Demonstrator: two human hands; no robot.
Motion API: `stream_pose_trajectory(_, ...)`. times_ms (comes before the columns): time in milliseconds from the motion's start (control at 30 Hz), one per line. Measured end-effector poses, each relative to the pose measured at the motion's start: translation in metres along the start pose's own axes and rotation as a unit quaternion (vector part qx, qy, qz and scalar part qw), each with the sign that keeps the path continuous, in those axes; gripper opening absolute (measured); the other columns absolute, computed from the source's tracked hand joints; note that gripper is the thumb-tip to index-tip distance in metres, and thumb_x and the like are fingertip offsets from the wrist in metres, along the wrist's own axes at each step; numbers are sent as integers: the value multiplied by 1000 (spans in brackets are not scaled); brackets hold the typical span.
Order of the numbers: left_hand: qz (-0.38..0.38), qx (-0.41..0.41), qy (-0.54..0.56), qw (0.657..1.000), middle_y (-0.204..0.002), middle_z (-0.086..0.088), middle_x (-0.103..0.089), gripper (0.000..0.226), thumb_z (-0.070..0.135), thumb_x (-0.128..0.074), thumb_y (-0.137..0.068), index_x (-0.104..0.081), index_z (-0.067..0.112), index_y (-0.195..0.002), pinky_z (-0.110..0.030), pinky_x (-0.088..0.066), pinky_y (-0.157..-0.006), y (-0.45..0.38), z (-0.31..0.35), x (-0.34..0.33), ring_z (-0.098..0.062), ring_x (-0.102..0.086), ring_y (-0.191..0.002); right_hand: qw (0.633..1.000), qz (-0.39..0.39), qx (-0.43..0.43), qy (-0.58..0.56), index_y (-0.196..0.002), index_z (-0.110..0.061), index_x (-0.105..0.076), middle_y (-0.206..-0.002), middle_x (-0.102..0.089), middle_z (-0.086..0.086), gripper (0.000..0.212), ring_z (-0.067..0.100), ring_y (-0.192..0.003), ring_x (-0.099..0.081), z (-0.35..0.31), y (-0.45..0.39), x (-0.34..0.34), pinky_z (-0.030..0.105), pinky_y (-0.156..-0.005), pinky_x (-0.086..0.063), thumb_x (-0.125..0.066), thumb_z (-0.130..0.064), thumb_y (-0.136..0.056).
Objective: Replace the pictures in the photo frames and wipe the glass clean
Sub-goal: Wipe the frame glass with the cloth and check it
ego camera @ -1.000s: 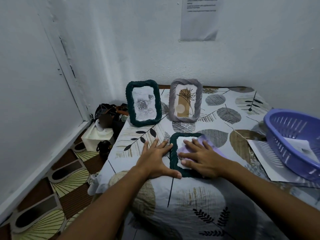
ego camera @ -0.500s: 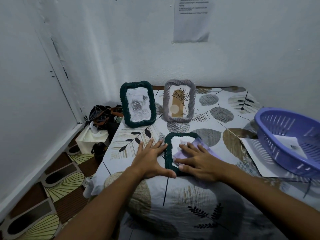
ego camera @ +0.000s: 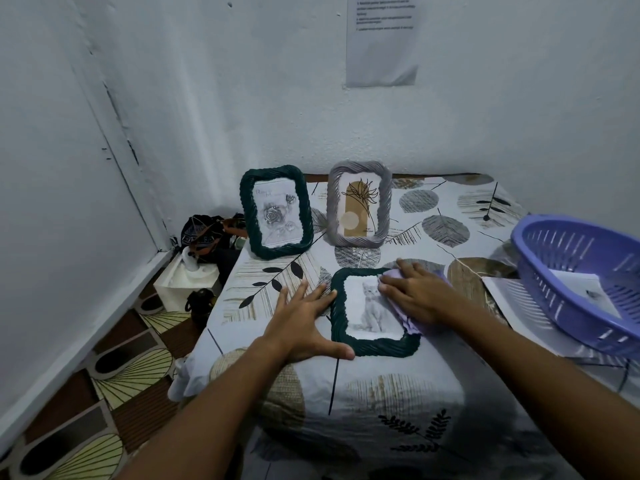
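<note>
On the bed, right hand (ego camera: pixel 417 294) has swept the cloth (ego camera: pixel 410 325) rightward, flat-fingered, baring the cat picture; left hand (ego camera: pixel 301 320), spread, braces the frame (ego camera: pixel 372 346). Wiping continues.

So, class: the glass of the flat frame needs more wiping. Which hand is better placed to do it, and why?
The right hand: it presses the purple cloth onto the flat green frame's glass. The left hand lies flat beside the frame, steadying its edge.
</note>
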State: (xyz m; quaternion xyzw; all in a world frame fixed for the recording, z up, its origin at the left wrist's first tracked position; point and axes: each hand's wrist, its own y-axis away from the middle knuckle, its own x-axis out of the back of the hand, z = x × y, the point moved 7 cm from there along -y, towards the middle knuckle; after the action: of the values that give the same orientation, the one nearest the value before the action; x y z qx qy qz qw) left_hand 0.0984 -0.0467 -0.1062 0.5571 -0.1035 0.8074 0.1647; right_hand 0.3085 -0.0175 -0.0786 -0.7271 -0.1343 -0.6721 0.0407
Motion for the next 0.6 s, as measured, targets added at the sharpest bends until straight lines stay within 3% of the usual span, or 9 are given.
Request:
stream_pose_trajectory(233, 5, 1, 1, 1000, -161, 9, -8, 131, 96, -48, -41, -18, 34, -152, -50, 12, -118, 0, 0, 0, -16, 6, -149, 999, -14, 28, -39, -148, -37, -24, -160, 8, 5, 58, 33, -147, 6, -15, 15, -12, 53, -118, -1, -14, -60, -95)
stream_pose_trajectory(400, 1, 5, 11, 1000, -161, 9, -8, 131, 96, -49, -40, -18, 34, -152, -50, 12, -118, 0, 0, 0, -16, 7, -149, 995, -18, 101, -13, -147, -47, -13, -157, 14, -3, 85, 21, -145, 16, -21, 66, -19, 38, -114, 9, 10, -80, -73)
stream_pose_trajectory(500, -3, 6, 17, 1000, -161, 9, -7, 132, 96, -49, -40, -18, 35, -152, -51, 11, -118, -1, -1, 0, -15, 9, -148, 998, -4, 58, 4, -149, -45, -10, -158, 15, 4, 98, 27, -146, 16, -12, 56, -15, 44, -116, 6, 22, -83, -64)
stream_pose_trajectory(600, -4, 5, 14, 1000, -161, 10, -6, 131, 96, -50, -41, -17, 35, -152, -51, 12, -118, -1, -1, -1, -15, 10, -148, 1000, 5, 7, 13, -150, -39, -11, -158, 16, 9, 78, 36, -144, 18, -17, 23, -11, 55, -113, 10, 4, -73, -82)
